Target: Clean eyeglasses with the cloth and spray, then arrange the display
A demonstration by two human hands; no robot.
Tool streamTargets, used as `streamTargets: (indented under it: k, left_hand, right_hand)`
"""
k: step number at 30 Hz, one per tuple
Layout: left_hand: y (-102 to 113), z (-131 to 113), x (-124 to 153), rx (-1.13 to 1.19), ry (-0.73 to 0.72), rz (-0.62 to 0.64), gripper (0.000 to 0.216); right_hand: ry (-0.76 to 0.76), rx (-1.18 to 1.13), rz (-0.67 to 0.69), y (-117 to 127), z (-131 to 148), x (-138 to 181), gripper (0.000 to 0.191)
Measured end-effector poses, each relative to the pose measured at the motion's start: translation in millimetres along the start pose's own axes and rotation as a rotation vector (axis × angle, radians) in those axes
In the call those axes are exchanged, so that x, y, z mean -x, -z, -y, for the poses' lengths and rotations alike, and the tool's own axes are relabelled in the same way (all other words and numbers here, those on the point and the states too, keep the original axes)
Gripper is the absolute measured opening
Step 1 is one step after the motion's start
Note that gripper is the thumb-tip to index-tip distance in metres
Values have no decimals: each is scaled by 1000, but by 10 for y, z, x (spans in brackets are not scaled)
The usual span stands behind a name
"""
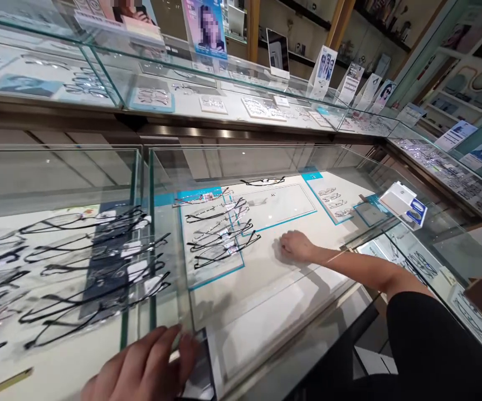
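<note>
My right hand (297,245) reaches into the glass display case (261,303) and rests low over its white floor, with the fingers curled under. What they hold, if anything, is hidden. To its left, several eyeglasses (224,245) with dark frames and small tags lie in a row on a blue-edged board (218,277). One more pair of eyeglasses (263,181) lies farther back. My left hand (140,365) is at the case's near edge, beside the glass divider, fingers bent and closed toward the thumb. A small pale greenish bit shows between them, too small to name.
At the left, a neighbouring case holds more eyeglasses (94,267). Upright glass panels (152,239) separate the two cases. A small white display box (403,203) stands on the glass at the right. Behind runs another glass counter (232,131) with frames and picture cards.
</note>
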State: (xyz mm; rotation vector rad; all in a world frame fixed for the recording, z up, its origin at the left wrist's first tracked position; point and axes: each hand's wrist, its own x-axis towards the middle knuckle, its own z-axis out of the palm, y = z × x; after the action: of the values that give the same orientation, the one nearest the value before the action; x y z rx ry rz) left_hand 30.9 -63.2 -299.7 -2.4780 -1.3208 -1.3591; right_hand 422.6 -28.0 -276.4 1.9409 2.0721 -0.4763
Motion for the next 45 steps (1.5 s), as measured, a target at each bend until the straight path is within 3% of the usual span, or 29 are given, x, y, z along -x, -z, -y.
streamTargets:
  k: [3,6,9,11,13,15,16,18,23,26,30,34,39,42,45]
  left_hand:
    - [-70,-28,-132,-333,-283,-105,34]
    - [-124,-100,-225,-364,-322,-146,25]
    - [-165,-190,-296,-371,-311,-177,19]
    - [-186,-241,-341,-362,-300,-189,17]
    - [-210,-272,-380,-353,-289,-203,14]
    - [-244,-279,-404,-354,-294,-227,11]
    - [-265,-275,-409,-358,-299,-239,10]
    - [-310,-262,-409,-369,-297,-258,10]
    - [-398,-244,-397,-394,-271,-253,8]
    - [-424,-235,-395,-395,-272,-250,8]
    - [-458,-190,-372,-361,-254,-251,6]
    - [-484,-143,-356,-357,-244,-253,5]
    - [-458,-138,-389,-339,-252,-266,6]
    - [-428,-138,-399,-314,-230,-243,6]
    - [-404,-127,-393,-276,-196,-204,6]
  right_hand:
    - [31,-15,255,80,276,399,28]
    - [139,-77,557,400,411,788,25]
    - [407,-281,864,973,395,1017,39]
    - [415,-326,730,1368,317,982,31]
    - [266,-232,333,1654,221,771,26]
    - [70,-49,-116,1784,135,428,33]
    - [18,42,-275,1798,100,233,36]
    - [-14,147,-391,1762,46,-145,40]
    - [-35,207,-347,1622,-13,-711,42]
    - [-33,211,-346,1588,-27,-773,43]
    - [-25,212,-382,1534,-40,-631,43]
    - [1,205,-446,1449,-18,-183,45]
    - [134,80,-471,1480,99,824,44]
    - [302,-136,-262,1524,205,1407,42]
    - [443,-321,24,1395,315,1731,44]
